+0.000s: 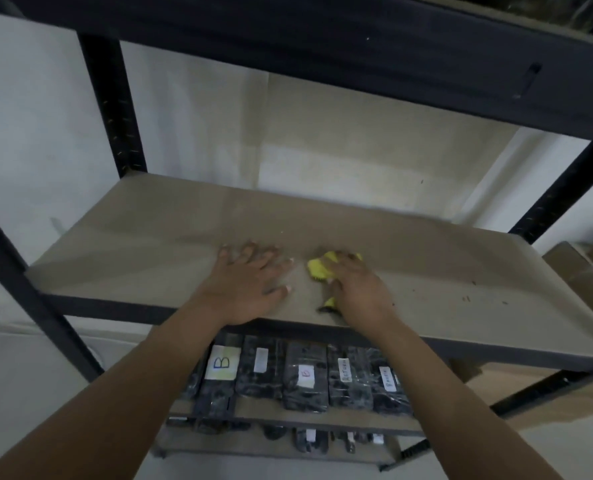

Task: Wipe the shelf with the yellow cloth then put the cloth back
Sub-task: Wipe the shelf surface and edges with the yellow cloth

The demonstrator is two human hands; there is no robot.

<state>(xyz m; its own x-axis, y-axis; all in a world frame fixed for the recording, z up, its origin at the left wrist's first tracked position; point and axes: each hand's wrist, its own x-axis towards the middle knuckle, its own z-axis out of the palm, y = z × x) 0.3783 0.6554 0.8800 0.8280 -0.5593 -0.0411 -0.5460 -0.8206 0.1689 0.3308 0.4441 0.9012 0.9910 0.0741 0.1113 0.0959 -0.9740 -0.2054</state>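
The yellow cloth (321, 266) is lying bunched on the shelf (149, 251), near its front edge and a little right of the middle, and the right hand (355, 289) is pressing on it from above with the fingers curled down over the bundle, so most of the cloth is hidden and only yellow lumps are showing at the far left of the hand and one small tail near the wrist. The left hand (253, 275) is resting flat just to the left, apart from the cloth, with its fingers spread and straight, holding nothing. The cloth is looking soft, light and limp, with a nubby or knobbly surface; I am judging that it will fold and slide easily and cannot break, so the best hold is a gathered handful on top of the bundle, with the loose tail tucked in so it is not dragging. The shelf board is looking matt, beige and flat, like pressed fibreboard, stiff, with small dark crumbs (468, 298) lying toward the right. The frame posts (111, 105) are dark metal with rows of slots. On the lower shelf, dark wrapped packs (303, 379) with white labels are standing in a row.
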